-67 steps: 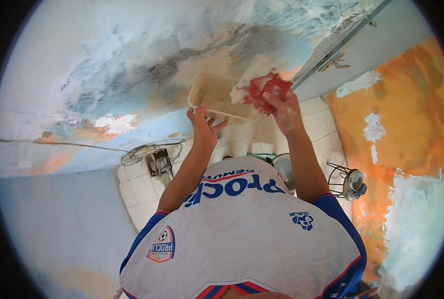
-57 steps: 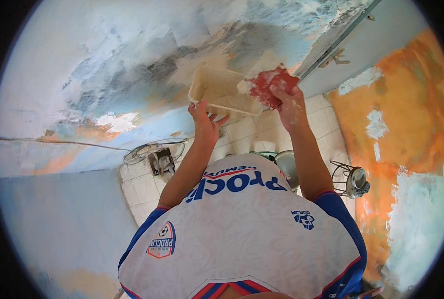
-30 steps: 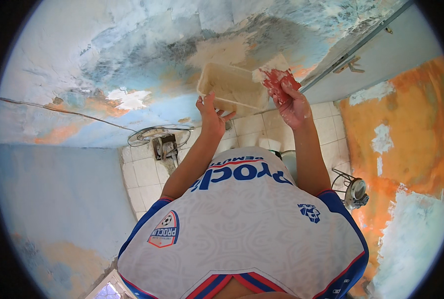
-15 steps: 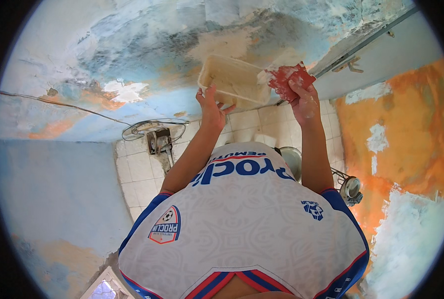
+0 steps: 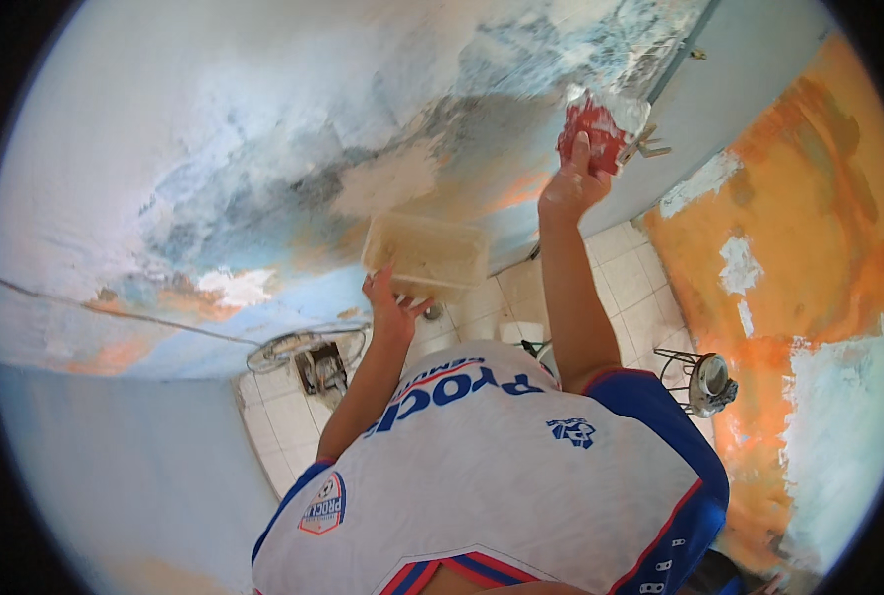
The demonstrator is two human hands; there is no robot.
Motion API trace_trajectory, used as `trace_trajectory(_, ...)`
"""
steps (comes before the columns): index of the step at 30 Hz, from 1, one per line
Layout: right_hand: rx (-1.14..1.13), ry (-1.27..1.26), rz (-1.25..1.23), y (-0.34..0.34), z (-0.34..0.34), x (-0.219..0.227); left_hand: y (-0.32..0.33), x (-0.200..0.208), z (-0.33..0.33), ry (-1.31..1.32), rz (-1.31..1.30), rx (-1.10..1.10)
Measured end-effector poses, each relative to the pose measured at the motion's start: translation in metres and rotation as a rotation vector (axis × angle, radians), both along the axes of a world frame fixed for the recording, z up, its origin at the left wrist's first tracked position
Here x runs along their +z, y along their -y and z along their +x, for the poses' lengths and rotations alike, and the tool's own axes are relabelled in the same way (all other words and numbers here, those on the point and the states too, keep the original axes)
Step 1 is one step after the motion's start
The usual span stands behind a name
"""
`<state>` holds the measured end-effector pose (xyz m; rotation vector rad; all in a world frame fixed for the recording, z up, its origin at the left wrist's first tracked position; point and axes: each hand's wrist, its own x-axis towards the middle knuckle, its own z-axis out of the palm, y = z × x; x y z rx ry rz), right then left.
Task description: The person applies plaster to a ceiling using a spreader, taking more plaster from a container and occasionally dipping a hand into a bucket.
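In my left hand (image 5: pixel 394 312) is a translucent rectangular plastic tub (image 5: pixel 444 284), gripped by its near left corner and smeared inside with a pale paste. My right hand (image 5: pixel 574 186) is raised higher and farther out. Its fingers close on a red putty spreader (image 5: pixel 591 134), the thumb lying flat along its face. White paste coats the spreader's far edge, which is up against the patchy blue wall (image 5: pixel 521 149) or very close to it; exact contact I cannot tell.
A bracket (image 5: pixel 646 146) juts out beside the spreader. A cable (image 5: pixel 125 315) runs along the wall to the left, above a dark box-like object (image 5: pixel 321 369) on the tiled floor (image 5: pixel 621 283). To the right stands a wire-legged stand (image 5: pixel 705 385) near an orange wall (image 5: pixel 809 188).
My right hand has carried the spreader away from the tub, up and outward to the wall. The tub sits lower and slightly left in view, and my body has turned.
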<state>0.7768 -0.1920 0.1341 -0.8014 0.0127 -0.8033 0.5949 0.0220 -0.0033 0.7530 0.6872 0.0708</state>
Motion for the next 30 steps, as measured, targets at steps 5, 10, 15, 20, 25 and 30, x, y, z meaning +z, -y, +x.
trace_trajectory(5,-0.835,-0.078,-0.759,-0.028,0.077,0.001,-0.029,-0.017,-0.024,-0.007,-0.02,0.063)
trace_trajectory(10,-0.885,0.085,-0.91,-0.073,0.093,-0.021,-0.049,-0.008,-0.052,-0.016,0.035,0.162)
trace_trajectory(15,-0.409,0.178,-1.193,-0.114,0.013,-0.077,-0.058,-0.002,-0.082,-0.092,0.1,0.232)
trace_trajectory(20,-0.308,0.189,-1.024,-0.06,-0.018,-0.079,-0.058,-0.001,-0.092,-0.042,0.095,0.214)
trace_trajectory(25,-0.539,-0.26,-0.909,0.03,0.029,0.002,-0.058,-0.025,-0.093,-0.017,-0.017,0.243)
trace_trajectory(30,-0.727,-0.155,-1.185,0.036,0.073,0.018,-0.04,-0.017,-0.073,-0.015,0.001,0.133)
